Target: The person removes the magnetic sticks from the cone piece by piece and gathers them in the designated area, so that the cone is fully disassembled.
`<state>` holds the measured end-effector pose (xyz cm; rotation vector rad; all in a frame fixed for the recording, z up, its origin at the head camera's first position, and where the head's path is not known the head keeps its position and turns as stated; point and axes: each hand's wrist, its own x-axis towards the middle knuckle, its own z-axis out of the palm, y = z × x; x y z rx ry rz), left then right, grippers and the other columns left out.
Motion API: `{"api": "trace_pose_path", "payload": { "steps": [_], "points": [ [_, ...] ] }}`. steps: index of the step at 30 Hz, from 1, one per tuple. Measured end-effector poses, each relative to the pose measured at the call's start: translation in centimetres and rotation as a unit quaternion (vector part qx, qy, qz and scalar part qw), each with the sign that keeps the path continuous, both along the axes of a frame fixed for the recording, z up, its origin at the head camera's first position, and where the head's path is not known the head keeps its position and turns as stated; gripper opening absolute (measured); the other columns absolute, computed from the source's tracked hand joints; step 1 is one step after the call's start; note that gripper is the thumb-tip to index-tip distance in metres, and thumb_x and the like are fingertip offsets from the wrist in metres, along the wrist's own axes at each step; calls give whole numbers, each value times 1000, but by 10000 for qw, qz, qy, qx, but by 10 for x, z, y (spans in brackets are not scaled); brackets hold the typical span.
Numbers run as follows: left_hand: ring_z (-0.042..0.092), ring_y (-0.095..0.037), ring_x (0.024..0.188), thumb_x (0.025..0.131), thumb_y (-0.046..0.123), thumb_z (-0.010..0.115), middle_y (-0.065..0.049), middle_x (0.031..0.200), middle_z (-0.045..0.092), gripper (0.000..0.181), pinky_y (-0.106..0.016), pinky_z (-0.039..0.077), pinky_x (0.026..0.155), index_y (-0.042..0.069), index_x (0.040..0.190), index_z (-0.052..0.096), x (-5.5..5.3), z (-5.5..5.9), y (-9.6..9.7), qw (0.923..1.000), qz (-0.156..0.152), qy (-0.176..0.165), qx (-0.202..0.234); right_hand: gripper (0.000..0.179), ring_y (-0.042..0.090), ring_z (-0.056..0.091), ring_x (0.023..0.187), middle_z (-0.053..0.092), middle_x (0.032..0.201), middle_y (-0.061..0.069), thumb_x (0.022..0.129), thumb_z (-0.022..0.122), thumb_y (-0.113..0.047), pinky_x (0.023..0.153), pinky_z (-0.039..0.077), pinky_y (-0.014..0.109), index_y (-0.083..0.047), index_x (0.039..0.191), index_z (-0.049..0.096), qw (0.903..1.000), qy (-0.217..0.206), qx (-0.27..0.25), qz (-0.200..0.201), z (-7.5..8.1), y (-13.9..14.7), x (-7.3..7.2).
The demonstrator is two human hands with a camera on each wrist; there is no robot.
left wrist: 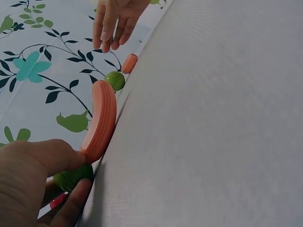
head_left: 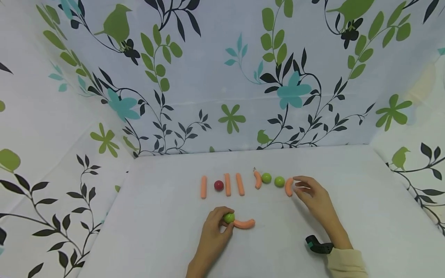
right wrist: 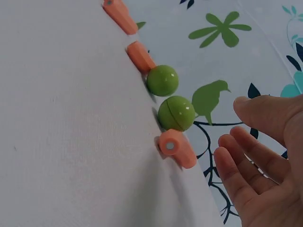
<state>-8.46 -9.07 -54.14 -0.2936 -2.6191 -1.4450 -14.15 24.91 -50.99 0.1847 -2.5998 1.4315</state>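
My left hand (head_left: 216, 231) pinches a green ball (head_left: 229, 218) between thumb and fingers, low over the table's middle. A curved orange magnetic rod (head_left: 245, 224) touches that ball and points right. In the left wrist view the thumb tip lies against the near end of this rod (left wrist: 100, 120). My right hand (head_left: 317, 197) hovers beside another curved orange rod (head_left: 289, 187), its fingers loosely bent with a gap to the rod in the right wrist view. That rod's near end shows a silvery disc, and its far side meets a green ball (right wrist: 176, 113).
Along the back lie a second green ball (head_left: 266, 178), a curved orange rod (head_left: 257, 180), several straight orange rods (head_left: 240, 184) and a red ball (head_left: 219, 185). A leaf-patterned cloth (head_left: 194, 123) rises behind the white table (head_left: 156, 231). A black device (head_left: 318, 245) sits at the right wrist.
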Motion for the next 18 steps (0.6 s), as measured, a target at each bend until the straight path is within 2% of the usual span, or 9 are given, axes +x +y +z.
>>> {"api": "trace_pose_path", "payload": {
  "steps": [6, 10, 13, 18],
  "points": [
    [58, -11, 108, 86, -1, 79, 6, 121, 67, 36, -19, 57, 86, 16, 116, 70, -1, 9, 6, 9993, 144, 10, -358, 41, 24, 65, 118, 64, 140, 9, 99, 71, -13, 95, 47, 5, -12, 139, 61, 9991, 165, 118, 360, 10, -4, 8],
    [58, -9, 105, 86, 3, 79, 7, 118, 67, 34, -20, 56, 86, 17, 115, 70, 0, 14, 7, 9975, 133, -11, -696, 40, 18, 66, 113, 67, 132, 9, 97, 73, -8, 95, 53, 13, -10, 135, 63, 9969, 462, 48, 638, 11, -9, 15],
    [58, -8, 103, 88, 6, 80, 8, 117, 67, 31, -22, 56, 87, 18, 116, 69, 3, 17, 7, 9958, -57, -78, -913, 41, 16, 68, 110, 69, 126, 9, 94, 75, -3, 94, 56, 18, -10, 133, 64, 9933, 718, 64, 908, 12, -14, 20],
    [58, -7, 102, 90, 11, 80, 8, 116, 66, 31, -25, 56, 88, 17, 118, 68, 2, 23, 4, 9918, -622, -133, -1112, 43, 16, 68, 108, 71, 125, 4, 92, 77, -2, 91, 59, 25, -16, 131, 64, 9862, 955, 373, 1303, 13, -23, 25]
  ]
}}
